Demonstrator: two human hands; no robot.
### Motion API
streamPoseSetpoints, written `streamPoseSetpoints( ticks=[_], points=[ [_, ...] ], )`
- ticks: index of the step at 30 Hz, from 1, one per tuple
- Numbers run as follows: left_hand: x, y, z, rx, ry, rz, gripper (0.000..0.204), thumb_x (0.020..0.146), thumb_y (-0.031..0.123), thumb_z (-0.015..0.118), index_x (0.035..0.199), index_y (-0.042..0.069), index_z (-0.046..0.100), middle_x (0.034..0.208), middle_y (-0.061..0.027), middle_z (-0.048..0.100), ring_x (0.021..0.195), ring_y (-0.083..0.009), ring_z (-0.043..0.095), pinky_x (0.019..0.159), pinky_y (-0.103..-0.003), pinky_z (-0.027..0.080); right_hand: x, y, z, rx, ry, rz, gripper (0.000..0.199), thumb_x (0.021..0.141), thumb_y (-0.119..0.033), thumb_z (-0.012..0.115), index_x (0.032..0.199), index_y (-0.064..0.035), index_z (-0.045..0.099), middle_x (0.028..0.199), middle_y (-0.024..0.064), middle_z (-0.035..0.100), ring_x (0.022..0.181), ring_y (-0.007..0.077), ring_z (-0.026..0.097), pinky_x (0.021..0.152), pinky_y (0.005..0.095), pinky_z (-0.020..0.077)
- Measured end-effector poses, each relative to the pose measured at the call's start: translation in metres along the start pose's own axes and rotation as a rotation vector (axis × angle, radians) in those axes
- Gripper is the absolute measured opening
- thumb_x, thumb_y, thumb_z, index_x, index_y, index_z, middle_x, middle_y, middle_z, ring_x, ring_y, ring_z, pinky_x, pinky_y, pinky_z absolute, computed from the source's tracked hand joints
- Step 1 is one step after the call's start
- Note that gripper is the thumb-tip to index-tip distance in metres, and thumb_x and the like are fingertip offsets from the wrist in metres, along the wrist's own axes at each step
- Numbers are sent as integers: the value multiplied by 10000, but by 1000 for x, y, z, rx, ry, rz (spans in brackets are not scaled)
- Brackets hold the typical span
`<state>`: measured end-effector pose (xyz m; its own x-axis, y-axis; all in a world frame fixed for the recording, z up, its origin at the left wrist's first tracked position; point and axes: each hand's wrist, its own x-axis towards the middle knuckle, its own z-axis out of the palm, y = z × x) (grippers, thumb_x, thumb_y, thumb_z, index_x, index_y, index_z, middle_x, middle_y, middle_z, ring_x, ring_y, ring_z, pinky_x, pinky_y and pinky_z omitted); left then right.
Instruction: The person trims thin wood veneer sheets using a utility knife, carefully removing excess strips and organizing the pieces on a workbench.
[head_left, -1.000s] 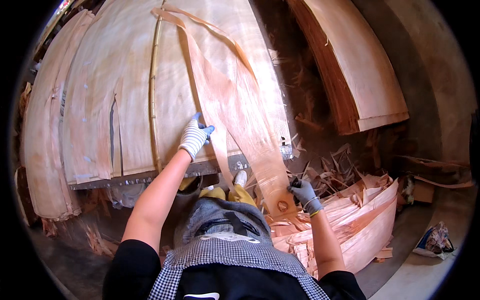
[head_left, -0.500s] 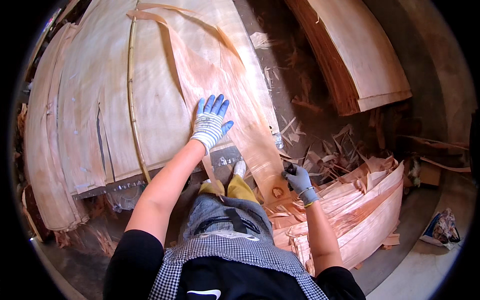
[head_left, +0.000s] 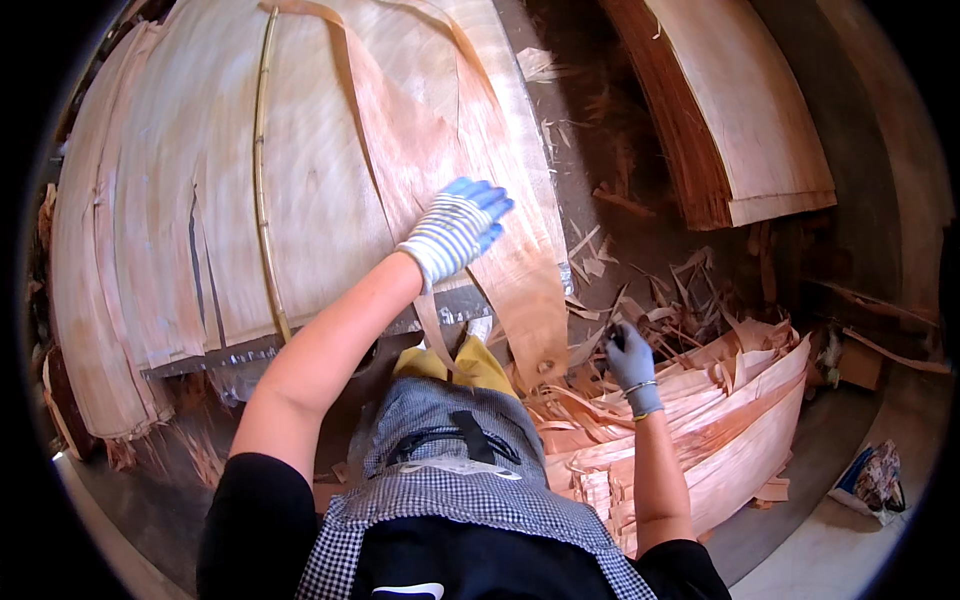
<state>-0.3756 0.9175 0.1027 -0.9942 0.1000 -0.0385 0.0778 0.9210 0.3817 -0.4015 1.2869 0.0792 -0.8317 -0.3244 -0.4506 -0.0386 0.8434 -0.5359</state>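
Observation:
My left hand [head_left: 460, 228], in a striped glove with blue fingers, is stretched out flat over a torn, reddish strip of wood veneer [head_left: 520, 290]. The fingers are slightly smeared by motion, and whether they press on the strip I cannot tell. That strip lies along a broad stack of pale veneer sheets [head_left: 320, 190], its near end hanging past the stack's front edge. To the right of the hanging end, my right hand [head_left: 630, 360], in a grey glove, is curled closed. Something dark shows at its fingertips, too small to name. It is apart from the strip.
A thin bamboo stick [head_left: 262, 170] lies lengthwise on the stack. At the lower right sits a heap of veneer scraps [head_left: 700, 420]. Another veneer stack [head_left: 740, 100] stands at the far right. Splinters litter the floor, and a plastic bag [head_left: 872, 482] rests at the right.
My left hand has slid right across the veneer strip. My right hand has moved right and slightly up, away from the strip's hanging end. The view has shifted a little.

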Motion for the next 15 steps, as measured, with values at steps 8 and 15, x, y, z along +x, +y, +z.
streamPoseSetpoints(
  ticks=[8, 15],
  points=[
    [-5, -4, 59, 155, 16, 270, 592, 865, 341, 521, 1382, 88, 383, 1472, -119, 320, 1348, -303, 308, 1110, -443, 231, 36, -98, 4, -350, -220, -674, 180, 878, -201, 549, 1017, -87, 558, 864, 155, 627, 796, 343, 624, 675, 431, 496],
    [6, -15, 65, 9, -13, 240, 570, 863, 326, 522, 1371, 94, 411, 1433, -91, 397, 1311, -276, 375, 1103, -429, 248, 76, -127, 44, -646, -286, -934, 166, 888, -230, 491, 1008, -116, 508, 792, 122, 629, 676, 319, 641, 542, 443, 496]
  ],
)
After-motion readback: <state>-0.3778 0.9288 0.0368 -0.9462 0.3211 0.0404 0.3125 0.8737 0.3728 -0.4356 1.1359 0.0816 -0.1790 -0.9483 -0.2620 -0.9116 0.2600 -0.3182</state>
